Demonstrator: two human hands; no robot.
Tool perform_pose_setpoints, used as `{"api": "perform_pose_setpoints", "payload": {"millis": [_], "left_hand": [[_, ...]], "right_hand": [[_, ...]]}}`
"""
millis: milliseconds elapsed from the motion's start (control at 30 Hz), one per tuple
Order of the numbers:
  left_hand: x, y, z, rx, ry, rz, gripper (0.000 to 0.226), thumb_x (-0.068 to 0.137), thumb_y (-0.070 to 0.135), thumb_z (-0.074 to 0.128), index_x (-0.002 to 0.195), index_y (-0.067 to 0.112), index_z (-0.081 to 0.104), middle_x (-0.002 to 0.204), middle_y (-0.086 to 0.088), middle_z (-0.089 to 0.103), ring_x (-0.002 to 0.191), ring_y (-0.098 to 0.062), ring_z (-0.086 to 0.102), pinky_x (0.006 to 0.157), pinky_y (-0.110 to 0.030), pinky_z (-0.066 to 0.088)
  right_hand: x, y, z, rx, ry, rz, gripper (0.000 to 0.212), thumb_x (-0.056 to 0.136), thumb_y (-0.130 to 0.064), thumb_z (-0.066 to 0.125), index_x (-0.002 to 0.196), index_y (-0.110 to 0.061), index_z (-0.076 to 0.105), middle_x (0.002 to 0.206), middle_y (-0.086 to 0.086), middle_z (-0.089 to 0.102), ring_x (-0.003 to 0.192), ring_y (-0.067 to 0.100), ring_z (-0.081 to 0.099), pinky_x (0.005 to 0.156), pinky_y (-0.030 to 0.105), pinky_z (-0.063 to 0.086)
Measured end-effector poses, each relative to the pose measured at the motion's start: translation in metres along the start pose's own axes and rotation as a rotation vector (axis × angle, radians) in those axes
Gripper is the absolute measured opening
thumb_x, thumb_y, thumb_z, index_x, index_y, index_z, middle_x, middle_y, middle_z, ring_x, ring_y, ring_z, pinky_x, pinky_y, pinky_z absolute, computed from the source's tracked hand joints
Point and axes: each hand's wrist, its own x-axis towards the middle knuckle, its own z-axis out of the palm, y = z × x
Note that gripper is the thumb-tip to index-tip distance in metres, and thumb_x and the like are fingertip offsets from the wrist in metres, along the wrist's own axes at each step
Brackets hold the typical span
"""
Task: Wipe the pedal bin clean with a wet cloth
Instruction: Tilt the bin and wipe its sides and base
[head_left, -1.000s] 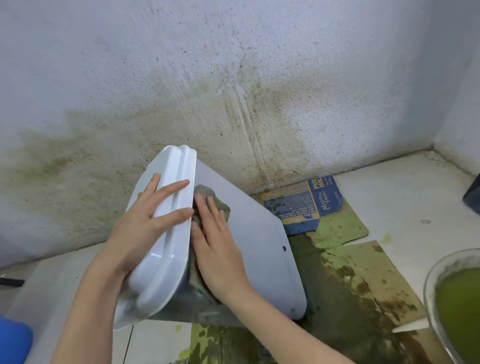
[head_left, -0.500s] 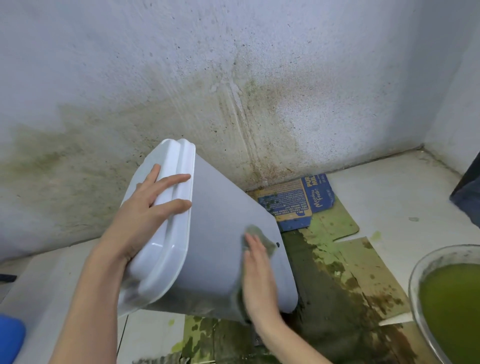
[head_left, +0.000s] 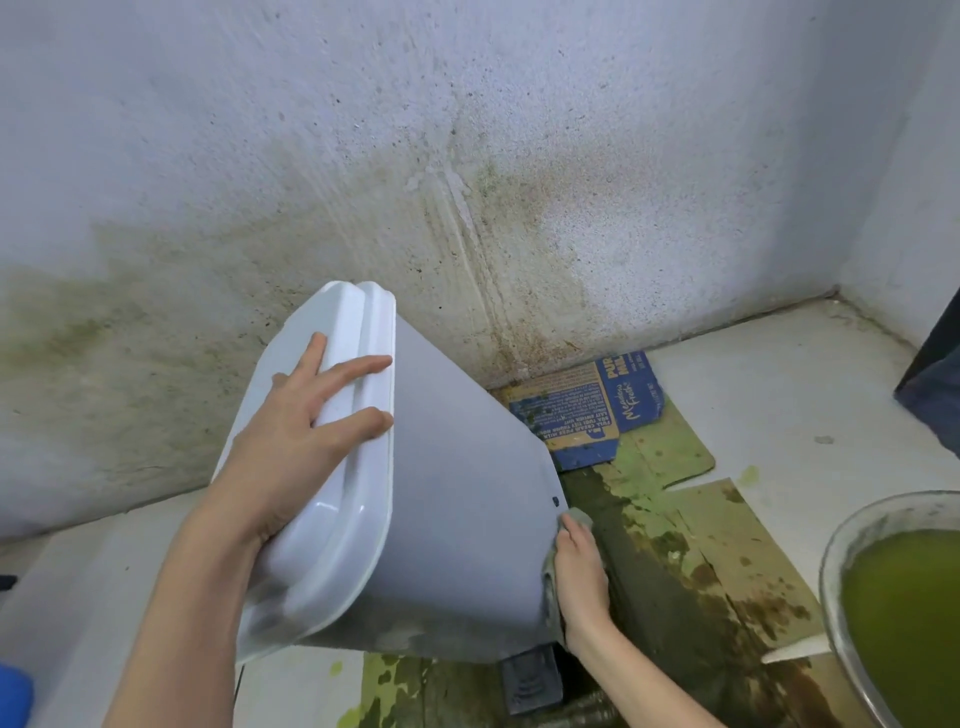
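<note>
Now right hand (head_left: 581, 571) presses cloth (head_left: 577, 518) against tilted bin (head_left: 467, 519).

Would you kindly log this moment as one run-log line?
phase: wiping | left hand: holds tilted white plastic pedal bin by lid | right hand: presses grey wet cloth on bin's lower edge

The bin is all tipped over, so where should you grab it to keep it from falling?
Hold the pedal bin at its lid, coming from the left, as the left hand does. The bin leans to the left, so its weight falls that way. The lid has a raised rim where fingers can rest flat. That leaves the grey side free for the right hand and its cloth.
</note>
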Motion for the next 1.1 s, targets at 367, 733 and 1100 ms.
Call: {"api": "perform_pose_setpoints", "payload": {"millis": [367, 733, 1100], "left_hand": [[-0.003, 0.007, 0.002, 0.028, -0.02, 0.012, 0.049, 0.065, 0.055, 0.054, 0.11, 0.072, 0.046, 0.15, 0.037, 0.005, 0.145, -0.002, -0.002, 0.119, -0.043, 0.009], [0.01, 0.046, 0.038, 0.312, 0.026, 0.014, 0.043, 0.087, 0.044, 0.052, 0.127, 0.057, 0.043, 0.159, 0.014, 0.002, 0.146, -0.03, -0.001, 0.116, -0.05, 0.006], [0.0, 0.092, 0.073, 0.247, -0.027, 0.115, 0.048, 0.095, 0.046, 0.039, 0.141, 0.051, 0.026, 0.16, 0.002, 0.01, 0.146, -0.037, -0.001, 0.117, -0.049, -0.001]], "right_hand": [[0.034, -0.183, 0.093, -0.008, -0.353, -0.558, 0.043, 0.1, -0.032, 0.035, 0.142, -0.022, 0.039, 0.149, -0.004, 0.038, 0.138, 0.012, 0.03, 0.111, 0.028, 0.022], [0.05, 0.018, -0.018, -0.071, -0.083, 0.22, 0.044, 0.1, -0.03, 0.036, 0.14, -0.013, 0.042, 0.143, 0.01, 0.044, 0.127, 0.031, 0.044, 0.108, 0.04, 0.035], [-0.028, -0.085, -0.063, 0.509, -0.223, 0.092, 0.034, 0.1, -0.022, 0.044, 0.132, -0.016, 0.054, 0.126, 0.009, 0.061, 0.115, 0.026, 0.058, 0.105, 0.044, 0.042]]}}
